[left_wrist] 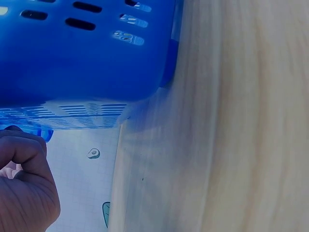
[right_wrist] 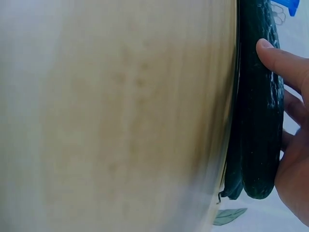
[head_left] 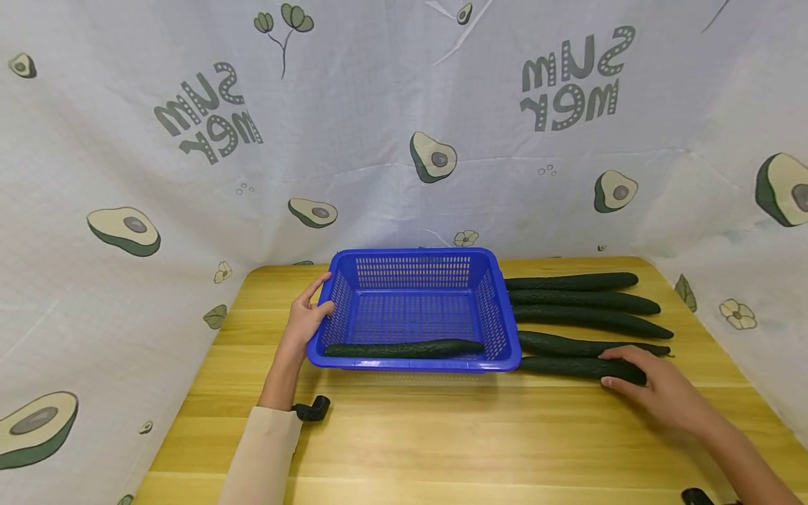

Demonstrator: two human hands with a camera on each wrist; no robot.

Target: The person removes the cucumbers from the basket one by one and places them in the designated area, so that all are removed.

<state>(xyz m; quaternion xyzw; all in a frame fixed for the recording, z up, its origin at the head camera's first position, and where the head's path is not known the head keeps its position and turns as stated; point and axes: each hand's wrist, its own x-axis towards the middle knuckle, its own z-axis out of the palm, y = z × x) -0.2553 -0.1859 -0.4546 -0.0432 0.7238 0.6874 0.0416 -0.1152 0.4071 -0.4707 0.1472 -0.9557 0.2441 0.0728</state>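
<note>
A blue plastic basket [head_left: 413, 364] with slotted sides stands on the table. My left hand [head_left: 303, 324] grips its left rim, thumb over the edge and fingers on the outside. Along the basket's near wall lies one dark green cucumber [head_left: 404, 349]. To the right, my right hand [head_left: 665, 393] holds the nearest cucumber [head_left: 562, 366] by its right end, between thumb and fingers. The right wrist view shows the thumb across this cucumber [right_wrist: 260, 130], with its rounded end beside the palm. The basket's right rim hides its far end.
Behind the held cucumber, several more cucumbers [head_left: 593, 320] lie side by side, their left ends hidden by the basket. The wooden table [head_left: 442, 435] meets a white curtain [head_left: 372, 175] with avocado prints at its back and sides.
</note>
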